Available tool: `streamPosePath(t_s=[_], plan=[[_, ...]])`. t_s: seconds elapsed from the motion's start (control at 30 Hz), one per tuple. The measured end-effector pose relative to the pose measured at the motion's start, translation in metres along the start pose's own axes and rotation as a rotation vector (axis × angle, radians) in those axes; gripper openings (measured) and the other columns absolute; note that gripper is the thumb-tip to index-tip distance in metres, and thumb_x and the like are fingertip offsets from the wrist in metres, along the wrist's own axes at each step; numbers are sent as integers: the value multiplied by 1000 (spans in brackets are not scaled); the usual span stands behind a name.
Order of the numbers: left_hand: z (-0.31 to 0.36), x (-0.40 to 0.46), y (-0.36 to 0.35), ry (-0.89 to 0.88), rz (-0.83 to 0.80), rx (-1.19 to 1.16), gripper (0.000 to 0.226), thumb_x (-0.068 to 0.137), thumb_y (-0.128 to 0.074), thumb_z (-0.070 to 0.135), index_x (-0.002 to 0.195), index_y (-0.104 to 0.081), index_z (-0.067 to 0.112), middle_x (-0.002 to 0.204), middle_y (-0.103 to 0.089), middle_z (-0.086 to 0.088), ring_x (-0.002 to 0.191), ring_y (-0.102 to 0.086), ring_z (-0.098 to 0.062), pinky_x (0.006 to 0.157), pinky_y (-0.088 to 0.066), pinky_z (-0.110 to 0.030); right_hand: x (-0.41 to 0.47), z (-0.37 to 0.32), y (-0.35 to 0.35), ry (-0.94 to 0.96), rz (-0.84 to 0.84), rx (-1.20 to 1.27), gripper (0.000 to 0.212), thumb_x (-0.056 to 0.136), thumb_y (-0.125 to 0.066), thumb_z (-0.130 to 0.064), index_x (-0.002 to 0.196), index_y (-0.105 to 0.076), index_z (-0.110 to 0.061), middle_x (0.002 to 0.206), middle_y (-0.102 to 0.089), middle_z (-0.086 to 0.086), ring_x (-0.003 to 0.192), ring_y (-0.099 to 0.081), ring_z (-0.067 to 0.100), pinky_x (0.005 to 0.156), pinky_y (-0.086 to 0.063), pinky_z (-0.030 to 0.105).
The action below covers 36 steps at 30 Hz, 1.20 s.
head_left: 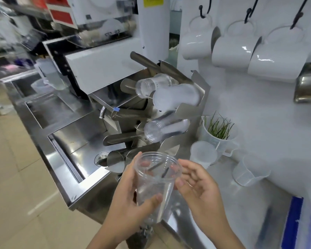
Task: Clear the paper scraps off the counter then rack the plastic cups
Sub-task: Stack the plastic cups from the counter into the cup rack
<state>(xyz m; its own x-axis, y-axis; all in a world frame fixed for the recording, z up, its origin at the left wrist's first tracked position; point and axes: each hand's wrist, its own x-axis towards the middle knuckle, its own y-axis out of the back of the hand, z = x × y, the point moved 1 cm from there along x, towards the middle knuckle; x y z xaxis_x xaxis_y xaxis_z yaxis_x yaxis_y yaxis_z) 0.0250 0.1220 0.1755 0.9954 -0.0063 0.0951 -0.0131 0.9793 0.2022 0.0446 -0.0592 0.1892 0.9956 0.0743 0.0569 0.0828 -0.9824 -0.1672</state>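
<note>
My left hand (127,196) grips a clear plastic cup (155,178), mouth pointing up and away, just in front of the steel cup rack (194,112). My right hand (196,184) is beside the cup's rim with its fingers apart; its thumb touches the cup's side. The rack's slanted chutes hold a clear cup stack (155,84) at the top, a frosted cup stack (176,97) below it, and another clear stack (166,127) lower down. A frosted cup (203,155) stands on the counter to the right. No paper scraps show.
A steel sink (83,151) with a tap (102,112) lies left of the rack. A measuring jug with green grass (217,133) and a clear jug (248,172) stand by the wall. White mugs (233,51) hang on hooks above. A blue-edged item (293,221) lies at lower right.
</note>
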Motion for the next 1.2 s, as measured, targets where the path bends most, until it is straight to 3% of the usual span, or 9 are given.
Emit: streamPosePath(t_s=[0.1, 0.23, 0.43, 0.6, 0.73, 0.87, 1.0, 1.13, 1.2], plan=[[-4, 8, 16, -14, 58, -33, 81, 68, -82, 29, 141, -49, 28, 137, -65, 7, 132, -60, -18, 110, -46, -43, 6, 3, -21, -11, 26, 21, 54, 67, -81, -49, 114, -66, -26, 110, -72, 7, 97, -70, 24, 78, -59, 32], [-20, 20, 42, 26, 50, -83, 75, 68, -85, 25, 136, -52, 24, 136, -66, -1, 129, -63, -23, 110, -47, -55, 14, 11, -46, 0, 82, -6, 38, 79, -79, -20, 114, -65, -16, 103, -74, 7, 87, -72, 20, 71, -58, 24], [-39, 52, 72, 65, -34, -133, 72, 67, -84, 24, 132, -54, 27, 132, -70, 4, 125, -66, -18, 109, -49, -53, 27, 29, -79, -34, 253, -44, 39, 72, -78, -17, 110, -68, -19, 102, -74, 9, 86, -72, 27, 75, -59, 27], [-54, 73, 86, 87, -113, -132, 72, 68, -85, 28, 132, -54, 32, 131, -70, 3, 125, -66, -19, 109, -48, -55, 32, 37, -96, -36, 374, -154, 38, 77, -78, -6, 109, -68, -25, 100, -75, 4, 86, -71, 20, 79, -57, 30], [-60, 83, 90, 111, -181, -134, 79, 67, -86, 35, 137, -50, 31, 134, -69, 5, 128, -64, -18, 110, -48, -53, 31, 32, -102, 34, 436, -284, 32, 81, -74, -7, 105, -70, -27, 97, -76, 0, 87, -71, 18, 82, -57, 32], [-67, 93, 94, 114, -230, -126, 83, 66, -87, 40, 140, -48, 32, 138, -66, 6, 132, -61, -17, 113, -45, -53, 31, 14, -102, 236, 563, -522, 20, 86, -71, -23, 102, -69, -35, 101, -73, -10, 93, -65, 12, 86, -49, 17], [-65, 97, 95, 114, -259, -146, 82, 66, -87, 38, 138, -50, 28, 136, -68, 6, 131, -62, -15, 113, -46, -52, 51, -8, -96, 292, 413, -849, 35, 89, -52, -38, 122, -60, -31, 126, -62, -18, 127, -50, 11, 105, -34, 20], [-65, 101, 97, 124, -278, -190, 83, 65, -87, 35, 138, -50, 26, 135, -69, 5, 128, -64, -17, 113, -46, -53, 75, -8, -92, 275, 312, -987, 35, 96, -38, -40, 127, -52, -35, 129, -56, -23, 134, -37, -4, 112, -21, 21], [-65, 103, 98, 127, -279, -207, 79, 65, -86, 33, 136, -52, 26, 133, -70, 4, 127, -65, -18, 113, -45, -53, 80, -5, -89, 253, 296, -962, 34, 97, -34, -41, 128, -48, -40, 129, -57, -24, 133, -39, -4, 112, -23, 24]])
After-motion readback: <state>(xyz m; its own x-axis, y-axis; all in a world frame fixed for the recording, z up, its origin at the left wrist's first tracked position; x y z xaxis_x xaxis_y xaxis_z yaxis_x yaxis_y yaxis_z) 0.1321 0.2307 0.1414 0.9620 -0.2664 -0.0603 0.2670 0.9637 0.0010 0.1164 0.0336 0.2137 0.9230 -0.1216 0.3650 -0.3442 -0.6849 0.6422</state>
